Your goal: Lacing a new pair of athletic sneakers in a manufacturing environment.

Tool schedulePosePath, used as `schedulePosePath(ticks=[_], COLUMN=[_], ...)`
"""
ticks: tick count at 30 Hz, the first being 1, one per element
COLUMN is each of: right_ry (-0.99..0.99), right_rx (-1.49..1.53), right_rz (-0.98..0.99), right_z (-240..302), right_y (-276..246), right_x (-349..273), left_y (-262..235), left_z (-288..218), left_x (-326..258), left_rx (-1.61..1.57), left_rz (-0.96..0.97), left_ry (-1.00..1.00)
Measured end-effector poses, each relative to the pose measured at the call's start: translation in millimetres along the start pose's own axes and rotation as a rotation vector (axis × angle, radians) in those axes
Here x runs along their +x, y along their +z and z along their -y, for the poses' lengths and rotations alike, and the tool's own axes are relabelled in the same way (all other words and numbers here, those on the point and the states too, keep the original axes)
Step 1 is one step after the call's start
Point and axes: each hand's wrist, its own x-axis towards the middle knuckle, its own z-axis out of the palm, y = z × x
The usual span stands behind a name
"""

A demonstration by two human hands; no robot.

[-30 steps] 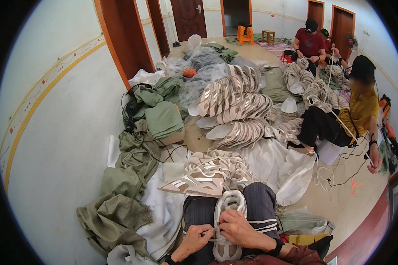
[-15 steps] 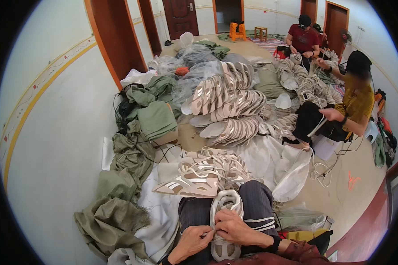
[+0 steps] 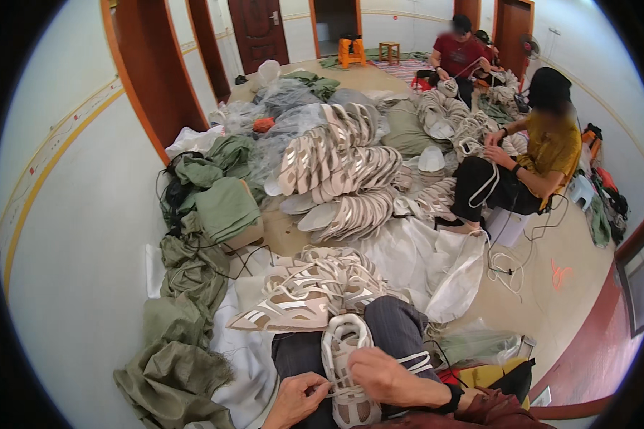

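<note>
Olive green sacks [image 3: 186,343] are lying crumpled on the left by the wall. The left hand [image 3: 298,398] is pinching a white lace [image 3: 331,387] while the right hand [image 3: 381,373] is pressing fingers down on the white shoe [image 3: 347,365]. That shoe is sitting on the person's lap, long axis running away from them, toe pointing toward the shoe pile [image 3: 308,289]. Further right, a person in yellow [image 3: 529,161] is sitting handling laces too.

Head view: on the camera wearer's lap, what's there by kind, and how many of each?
Hands: 2 (left hand, right hand)
White shoe: 1
White lace: 1
Black wristband: 1
Total: 5
</note>
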Motion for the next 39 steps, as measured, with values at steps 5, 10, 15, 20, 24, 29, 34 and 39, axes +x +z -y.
schedulePosePath(ticks=[5,10,15,20,24,29,34,39], right_ry=[0.303,0.437,0.404,0.299,0.308,0.231,0.216,0.167], right_rx=[-0.165,-0.113,0.034,-0.108,-0.081,-0.216,-0.17,-0.12], right_rz=[-0.373,-0.479,-0.416,-0.537,-0.459,-0.491,-0.534,-0.568], right_z=[-22,-80,-80,-89,-87,-86,-89,-94], right_y=[-71,-55,-7,7,11,10,5,3], right_x=[-24,-69,-65,-63,-57,-55,-58,-56], left_y=[-5,-4,-9,-19,-39,-38,-37,-26], left_z=[-14,-18,-17,-7,24,31,40,0], left_x=[2,10,28,42,39,38,43,60], left_rx=[0.076,0.126,0.167,0.075,0.107,0.151,0.211,0.444], left_rz=[0.062,0.148,0.305,0.458,0.532,0.494,0.462,0.647], left_ry=[-0.044,-0.095,-0.189,-0.382,-0.414,-0.434,-0.464,0.001])
